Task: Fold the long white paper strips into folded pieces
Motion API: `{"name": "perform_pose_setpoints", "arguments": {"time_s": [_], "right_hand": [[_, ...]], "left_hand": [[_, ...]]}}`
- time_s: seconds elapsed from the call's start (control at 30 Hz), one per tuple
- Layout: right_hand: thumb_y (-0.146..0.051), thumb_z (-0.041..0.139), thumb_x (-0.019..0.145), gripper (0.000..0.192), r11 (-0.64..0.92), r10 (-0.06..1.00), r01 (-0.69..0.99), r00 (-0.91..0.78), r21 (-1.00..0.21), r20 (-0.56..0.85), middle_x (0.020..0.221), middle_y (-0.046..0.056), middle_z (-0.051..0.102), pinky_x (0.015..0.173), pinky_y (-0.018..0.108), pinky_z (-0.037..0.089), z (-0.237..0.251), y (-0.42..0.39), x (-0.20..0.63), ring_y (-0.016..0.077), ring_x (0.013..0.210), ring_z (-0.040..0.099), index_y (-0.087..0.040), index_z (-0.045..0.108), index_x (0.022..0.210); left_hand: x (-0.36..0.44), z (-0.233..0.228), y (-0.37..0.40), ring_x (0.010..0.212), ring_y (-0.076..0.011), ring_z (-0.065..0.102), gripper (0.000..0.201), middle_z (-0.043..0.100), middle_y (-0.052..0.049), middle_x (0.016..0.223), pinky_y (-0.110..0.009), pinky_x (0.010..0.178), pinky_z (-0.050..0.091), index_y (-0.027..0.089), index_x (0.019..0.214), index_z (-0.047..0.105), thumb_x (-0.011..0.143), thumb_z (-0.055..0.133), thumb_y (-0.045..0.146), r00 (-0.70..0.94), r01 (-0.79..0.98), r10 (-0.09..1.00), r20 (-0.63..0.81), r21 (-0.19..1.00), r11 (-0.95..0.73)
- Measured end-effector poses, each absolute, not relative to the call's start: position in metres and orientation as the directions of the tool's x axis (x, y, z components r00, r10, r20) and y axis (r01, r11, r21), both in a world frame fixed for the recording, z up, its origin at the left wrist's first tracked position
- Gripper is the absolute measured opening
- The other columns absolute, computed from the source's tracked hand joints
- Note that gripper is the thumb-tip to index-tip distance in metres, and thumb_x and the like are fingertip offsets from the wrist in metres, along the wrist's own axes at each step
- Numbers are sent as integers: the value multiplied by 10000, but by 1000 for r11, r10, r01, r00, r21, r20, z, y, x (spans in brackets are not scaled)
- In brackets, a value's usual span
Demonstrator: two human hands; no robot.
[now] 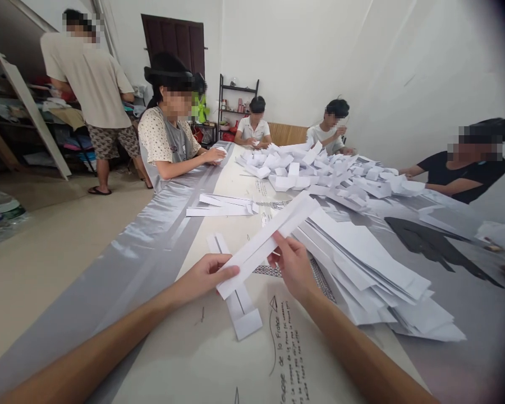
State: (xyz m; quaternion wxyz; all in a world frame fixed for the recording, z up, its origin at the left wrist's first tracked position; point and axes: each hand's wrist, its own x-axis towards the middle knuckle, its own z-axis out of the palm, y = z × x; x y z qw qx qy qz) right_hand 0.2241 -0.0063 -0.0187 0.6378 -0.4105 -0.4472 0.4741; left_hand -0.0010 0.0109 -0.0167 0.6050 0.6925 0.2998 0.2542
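I hold a long folded white paper strip (269, 241) slanted above the table, with both hands on it. My left hand (206, 276) pinches its near end between thumb and fingers. My right hand (292, 266) grips the strip near its middle. Under the strip a second folded white strip (235, 297) lies flat on the table (202, 359). A fanned stack of flat white sheets (362, 264) lies just right of my right hand.
A big heap of folded paper pieces (320, 171) covers the far middle of the table. A few folded strips (221, 206) lie at the left. Several people sit around the table; one stands at far left. A water bottle (0, 216) sits on the floor.
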Motion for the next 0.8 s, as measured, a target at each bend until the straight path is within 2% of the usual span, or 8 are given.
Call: {"name": "perform_pose_setpoints", "arguments": {"time_s": [0.13, 0.2, 0.27, 0.4, 0.5, 0.63, 0.73, 0.8], "right_hand": [[-421, 700, 865, 226, 261, 964, -320, 133, -911, 229, 761, 9, 534, 505, 268, 357, -10, -8, 231, 129, 624, 452, -200, 701, 817], [-439, 686, 874, 273, 240, 971, -290, 67, -926, 231, 720, -5, 506, 508, 267, 347, -8, -10, 231, 128, 608, 425, -214, 734, 1020], [-477, 677, 886, 356, 198, 980, -202, 40, -959, 194, 640, -35, 404, 481, 259, 294, -7, -13, 230, 117, 560, 354, -209, 737, 1113], [-570, 639, 889, 415, 135, 987, -89, 96, -987, 127, 622, -40, 302, 454, 252, 225, -6, -16, 226, 114, 547, 285, -193, 784, 982], [-606, 621, 884, 443, 118, 991, -97, 76, -988, 111, 634, -35, 319, 459, 248, 252, -7, -18, 223, 119, 553, 298, -212, 784, 1003], [-632, 629, 869, 463, 67, 998, -96, -2, -993, 67, 625, -46, 308, 456, 229, 250, -12, -20, 214, 110, 547, 287, -220, 778, 1018], [-645, 619, 874, 479, 25, 996, -110, -77, -994, 34, 611, -52, 300, 459, 221, 252, -19, -19, 208, 102, 538, 282, -216, 780, 1015], [-657, 615, 870, 496, 10, 998, -101, -53, -995, 16, 621, -38, 355, 472, 224, 298, -21, -17, 209, 107, 554, 329, -210, 789, 994]], "left_hand": [[-4, -17, 11, 495, -95, 473, 376, 540, 36, 634, -197, 458, 382, 158, 904, 626, 886, 667, 531, 683, 118, 729, -53, 992, -38], [-7, -16, 12, 522, -96, 489, 404, 569, 30, 674, -189, 470, 384, 164, 1046, 643, 866, 699, 520, 681, 126, 730, -66, 992, -28], [-10, -14, 13, 570, -101, 511, 431, 603, 15, 726, -189, 512, 388, 166, 1116, 640, 864, 709, 509, 717, 138, 692, -89, 990, -15], [-14, -9, 16, 682, -125, 572, 377, 648, -8, 818, -204, 600, 398, 156, 1030, 651, 857, 733, 481, 805, 149, 582, -117, 989, -7], [-14, -7, 16, 820, -157, 624, 332, 682, -31, 925, -218, 700, 441, 155, 985, 663, 863, 738, 455, 809, 119, 583, -76, 992, -37], [-9, -8, 12, 706, -168, 669, 411, 746, -77, 908, -238, 624, 475, 153, 1061, 657, 943, 600, 542, 790, 164, 598, -134, 986, 5], [-8, -9, 10, 636, -169, 667, 465, 754, -86, 838, -236, 565, 476, 134, 973, 691, 955, 555, 579, 771, 199, 616, -162, 980, 8], [-9, -9, 11, 614, -150, 649, 461, 749, -77, 796, -211, 535, 444, 124, 892, 713, 943, 587, 565, 761, 211, 630, -156, 977, -12]]}}
